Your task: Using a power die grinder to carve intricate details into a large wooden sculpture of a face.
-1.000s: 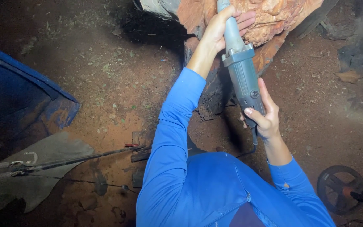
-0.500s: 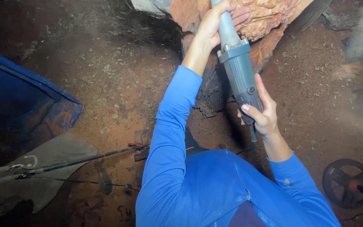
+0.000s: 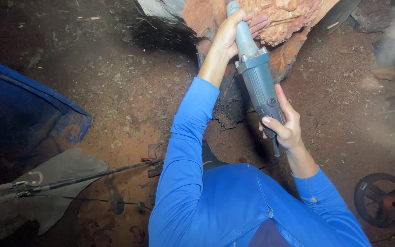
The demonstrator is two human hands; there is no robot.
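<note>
Over the red dirt ground (image 3: pixel 344 114), a grey power grinder (image 3: pixel 258 82) is held up in both hands. Its long body runs from low near the person's chest up and away, leaning a little to the left. The front end points at the big orange lump of wood (image 3: pixel 289 18) at the top of the view. The back end points down at the person, and a dark cord hangs from it.

Since a moment ago the grinder has hardly moved. The same two hands are on it in the same spots. Only the view has slid a tiny bit.

The left hand (image 3: pixel 236 32) has its grip closed round the thin front neck of the grinder, right beside the wood. The right hand (image 3: pixel 285 124) has its grip wrapped round the fat back end, with the thumb lying across the body. Both arms wear bright blue sleeves.

A blue tarp (image 3: pixel 28 114) lies to the left. A thin dark rod (image 3: pixel 92 176) lies across the ground near it. A round black wheel (image 3: pixel 380 199) sits at the lower right.
</note>
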